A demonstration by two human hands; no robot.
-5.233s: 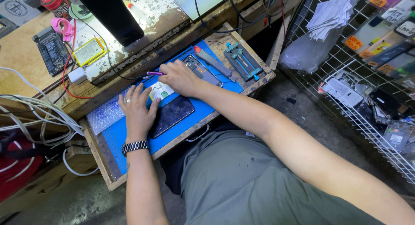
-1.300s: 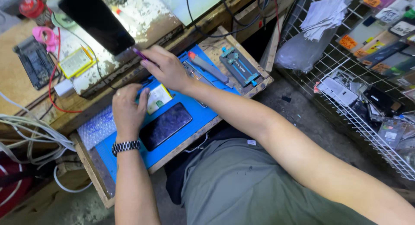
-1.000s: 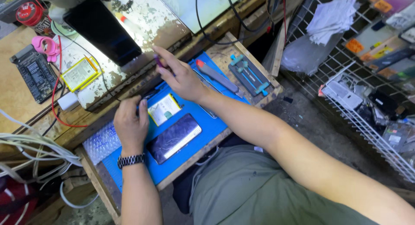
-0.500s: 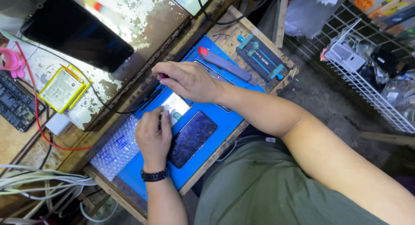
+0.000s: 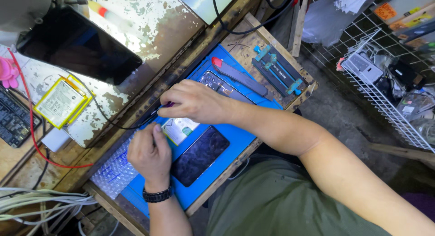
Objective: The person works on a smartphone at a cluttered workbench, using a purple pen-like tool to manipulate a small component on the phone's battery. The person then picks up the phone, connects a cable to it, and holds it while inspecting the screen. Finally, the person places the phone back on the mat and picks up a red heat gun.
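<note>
Right hand (image 5: 195,102) pinches a purple tool (image 5: 168,105) — left hand (image 5: 149,155), fingers curled, presses the phone's (image 5: 199,155) edge.

Single head-worn view, looking steeply down from above the seated person's lap. Close range on the blue mat (image 5: 235,141). Wire rack (image 5: 385,95) at right edge.

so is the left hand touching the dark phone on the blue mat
Apart. In the head view the left hand rests beside the dark phone, with a strip of blue mat visible between them.
</note>
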